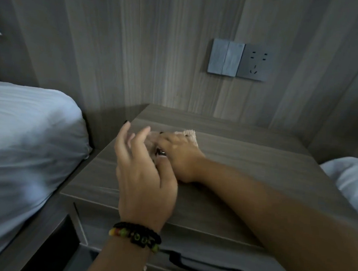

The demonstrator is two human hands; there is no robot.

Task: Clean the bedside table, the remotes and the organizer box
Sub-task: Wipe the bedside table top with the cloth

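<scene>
**Cloth under the right hand at the table's left edge**

The right hand reaches in from the lower right, forearm crossing the bedside table diagonally, palm down. Its fingers press flat on a pale, nubbly cloth bunched beneath them; a dark ring shows on one finger. Whether the fingers curl into the fabric cannot be told, since the other hand hides part of them.

The left hand rises from the table's front edge, wrist bent, back of the hand to the camera. Its fingers are spread and loosely bent, holding nothing, hovering just beside and partly in front of the right hand. A beaded bracelet of black, yellow and green beads circles the wrist.

The cloth lies near the table's left edge, toward the back half, its frayed corner poking out beyond the right knuckles.

The table top is grey wood-grain laminate, flat and square-edged, with a drawer below carrying a dark bar handle. White bedding sits along the left edge. The wall panel behind has matching grain and bears a grey switch and socket plate.
</scene>
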